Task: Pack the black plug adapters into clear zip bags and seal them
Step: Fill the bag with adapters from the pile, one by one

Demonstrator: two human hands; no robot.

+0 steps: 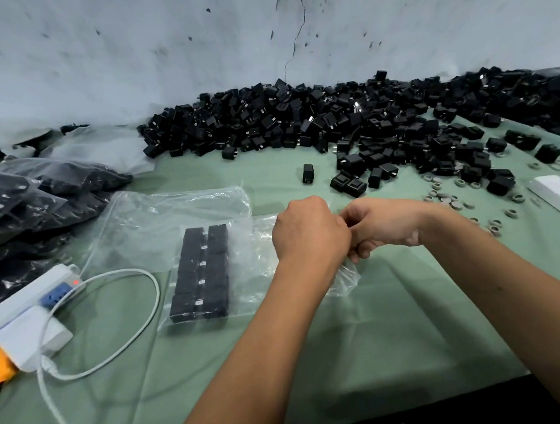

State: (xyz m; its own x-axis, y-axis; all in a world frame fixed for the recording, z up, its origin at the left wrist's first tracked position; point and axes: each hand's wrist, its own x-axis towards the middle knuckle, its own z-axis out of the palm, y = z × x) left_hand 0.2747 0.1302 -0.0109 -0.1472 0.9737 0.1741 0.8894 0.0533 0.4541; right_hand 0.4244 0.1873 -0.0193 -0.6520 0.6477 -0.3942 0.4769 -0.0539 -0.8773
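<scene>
A clear zip bag point(255, 265) lies flat on the green cloth, holding two neat rows of black plug adapters point(200, 272) at its left end. My left hand point(309, 231) and my right hand point(381, 226) meet at the bag's right end, both pinching its open edge with curled fingers. A large heap of loose black adapters point(332, 115) stretches along the wall behind. One adapter point(307, 173) stands alone in front of the heap. An empty clear bag point(175, 217) lies behind the filled one.
Filled bags of adapters point(28, 199) are stacked at the left. A white power strip point(27, 299) with a charger and white cable point(115, 317) sits at the near left. Small grey rings point(450, 199) are scattered at the right, beside a white box point(556, 194).
</scene>
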